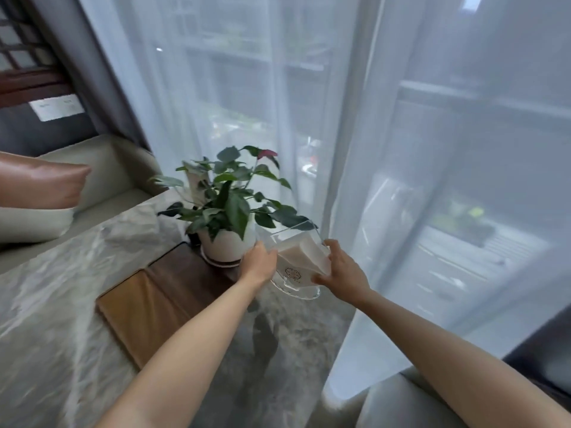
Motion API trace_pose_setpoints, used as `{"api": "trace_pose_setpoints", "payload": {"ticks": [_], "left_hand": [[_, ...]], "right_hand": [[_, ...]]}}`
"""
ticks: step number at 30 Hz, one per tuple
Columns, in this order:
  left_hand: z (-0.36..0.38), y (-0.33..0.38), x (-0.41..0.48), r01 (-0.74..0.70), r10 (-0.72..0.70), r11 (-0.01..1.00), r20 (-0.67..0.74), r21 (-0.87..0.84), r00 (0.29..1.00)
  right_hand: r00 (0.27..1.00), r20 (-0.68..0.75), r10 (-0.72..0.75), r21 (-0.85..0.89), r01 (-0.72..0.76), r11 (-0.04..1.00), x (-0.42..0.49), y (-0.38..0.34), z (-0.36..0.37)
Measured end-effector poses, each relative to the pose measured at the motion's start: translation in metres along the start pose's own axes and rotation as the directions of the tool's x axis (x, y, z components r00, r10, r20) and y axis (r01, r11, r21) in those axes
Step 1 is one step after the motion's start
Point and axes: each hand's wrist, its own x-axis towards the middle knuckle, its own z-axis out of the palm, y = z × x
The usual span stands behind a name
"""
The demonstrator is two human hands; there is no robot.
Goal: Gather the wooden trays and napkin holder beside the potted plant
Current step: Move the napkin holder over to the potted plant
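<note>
A clear acrylic napkin holder [298, 261] with white napkins inside is tilted, just right of the potted plant [227, 208] in its white pot. My left hand [258, 262] grips the holder's left side and my right hand [343, 271] grips its right side. The holder's base is at the marble table's far edge; I cannot tell whether it touches. Left of my left forearm lie a dark wooden tray [188, 271], up against the pot's saucer, and a lighter wooden tray [139, 310] nearer to me.
The marble table [55, 291] spreads to the left. A sheer white curtain [386, 149] hangs right behind the plant and holder. A sofa with a brown cushion [46, 180] stands at the left, and a pale seat back [395, 403] rises at the bottom right.
</note>
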Motion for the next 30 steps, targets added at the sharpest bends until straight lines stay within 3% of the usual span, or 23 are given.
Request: {"api": "trace_pose_setpoints", "payload": {"ticks": [8,30], "left_hand": [[0.045,0.018,0.016,0.012,-0.012,1.000,0.103,0.005,0.995],[0.072,0.034,0.028,-0.049,0.040,0.997,0.153,0.053,0.987]], "right_hand": [[0.996,0.015,0.089,-0.039,-0.088,0.995,0.011,0.042,-0.001],[0.990,0.041,0.136,-0.101,-0.131,0.986,0.023,0.071,-0.004]]}}
